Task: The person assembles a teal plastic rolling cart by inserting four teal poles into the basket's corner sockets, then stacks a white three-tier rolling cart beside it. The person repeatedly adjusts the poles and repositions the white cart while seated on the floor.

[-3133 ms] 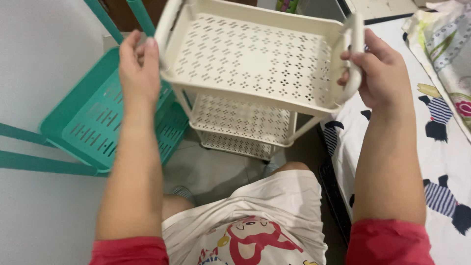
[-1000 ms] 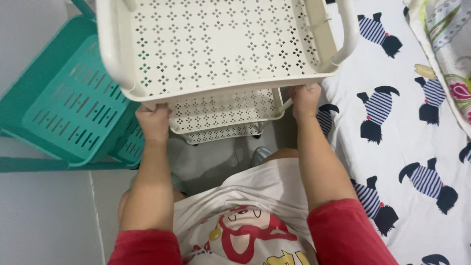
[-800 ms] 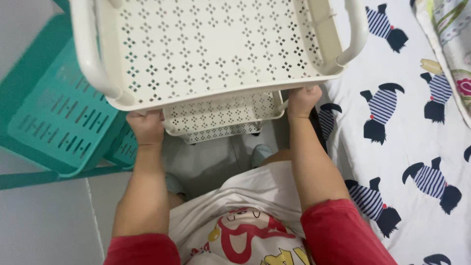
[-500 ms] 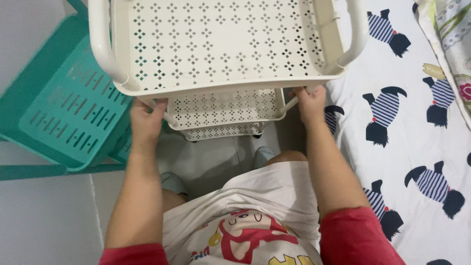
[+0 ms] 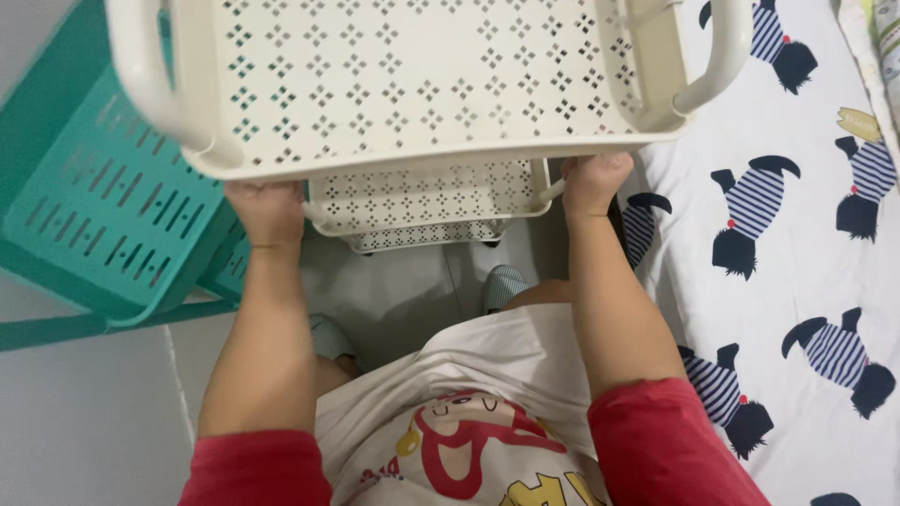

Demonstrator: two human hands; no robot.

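Up at twelve o'clock in the head view sits a cream shelf rack (image 5: 412, 84) with little holes all over its top tray. It has a round handle on each side. Two more trays of the rack show below the top one, near the middle of the picture.

At nine o'clock from the middle, the left hand (image 5: 267, 208) is pressed up under the near edge of the top tray. Its fingers are tucked under the tray, so I cannot tell if they are curled tight or loose.

At about two o'clock from the middle, the right hand (image 5: 592, 180) is bunched up like a fist at the near right corner of the rack. It touches the tray edge and the thin leg there. It seems to grip the corner, but the fingertips are hidden.

Over at nine o'clock stands a green rack (image 5: 103, 206) just beside the cream one.

At three o'clock lies a white bed sheet (image 5: 806, 244) with striped dark shapes on it.

Down at six o'clock are red sleeves (image 5: 656, 450) and a white shirt (image 5: 469, 412) with a red picture.
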